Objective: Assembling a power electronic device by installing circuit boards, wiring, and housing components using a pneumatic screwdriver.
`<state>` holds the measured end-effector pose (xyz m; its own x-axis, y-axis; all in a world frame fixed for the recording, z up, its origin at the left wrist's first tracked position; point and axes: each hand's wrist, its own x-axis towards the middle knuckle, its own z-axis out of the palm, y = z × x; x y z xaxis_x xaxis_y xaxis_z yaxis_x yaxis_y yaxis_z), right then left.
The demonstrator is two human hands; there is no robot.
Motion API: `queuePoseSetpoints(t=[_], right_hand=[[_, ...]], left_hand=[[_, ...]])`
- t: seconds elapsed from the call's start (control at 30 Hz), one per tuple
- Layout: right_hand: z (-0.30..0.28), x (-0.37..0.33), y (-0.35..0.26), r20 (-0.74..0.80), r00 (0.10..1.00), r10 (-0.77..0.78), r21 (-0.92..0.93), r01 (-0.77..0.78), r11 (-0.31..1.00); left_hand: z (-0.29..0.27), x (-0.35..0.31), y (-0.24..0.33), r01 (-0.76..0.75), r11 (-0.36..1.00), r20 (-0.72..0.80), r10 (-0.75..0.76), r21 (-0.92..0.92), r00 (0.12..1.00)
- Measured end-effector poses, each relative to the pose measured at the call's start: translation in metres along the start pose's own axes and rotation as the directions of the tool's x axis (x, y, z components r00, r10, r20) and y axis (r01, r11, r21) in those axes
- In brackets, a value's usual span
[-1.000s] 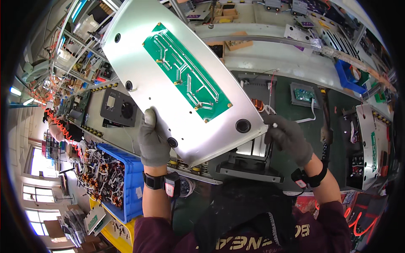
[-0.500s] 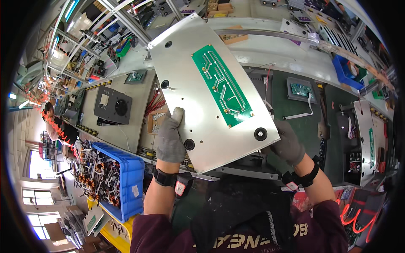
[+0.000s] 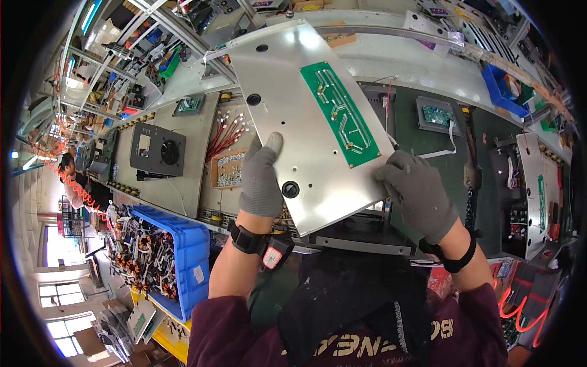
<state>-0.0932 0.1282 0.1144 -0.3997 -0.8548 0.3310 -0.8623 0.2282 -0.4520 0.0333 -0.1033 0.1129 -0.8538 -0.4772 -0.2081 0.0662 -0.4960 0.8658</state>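
Note:
A flat silver metal panel is held up and tilted in front of me. A long green circuit board sits on its face near the right edge. My left hand, in a grey glove, grips the panel's left edge with the thumb on its face. My right hand, also gloved, is curled at the lower right corner, fingers over the face. It hides that corner and its hole. A black grommet shows low on the panel. Below the panel lies a dark metal chassis, partly hidden.
Left of me stands a blue crate full of wired parts. A cardboard tray of small metal pieces lies beside red cables. A black fan housing sits further left. To the right is a boxed circuit board.
The panel has shifted slightly right and up with my left hand. My right hand has moved from beside the panel's edge onto the face at the lower right corner.

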Motion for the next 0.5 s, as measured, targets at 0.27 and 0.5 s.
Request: queuePoseSetpoints(t=[0.27, 0.5], right_hand=[[-0.050, -0.056, 0.058, -0.116, 0.805, 0.582, 0.918, -0.137, 0.373], [0.007, -0.067, 0.041, 0.103, 0.889, 0.447, 0.513, -0.432, 0.742]], left_hand=[[-0.004, 0.025, -0.002, -0.014, 0.989, 0.026, 0.010, 0.148, 1.000], [0.005, 0.049, -0.032, 0.147, 0.979, 0.030, -0.153, 0.139, 0.988]])
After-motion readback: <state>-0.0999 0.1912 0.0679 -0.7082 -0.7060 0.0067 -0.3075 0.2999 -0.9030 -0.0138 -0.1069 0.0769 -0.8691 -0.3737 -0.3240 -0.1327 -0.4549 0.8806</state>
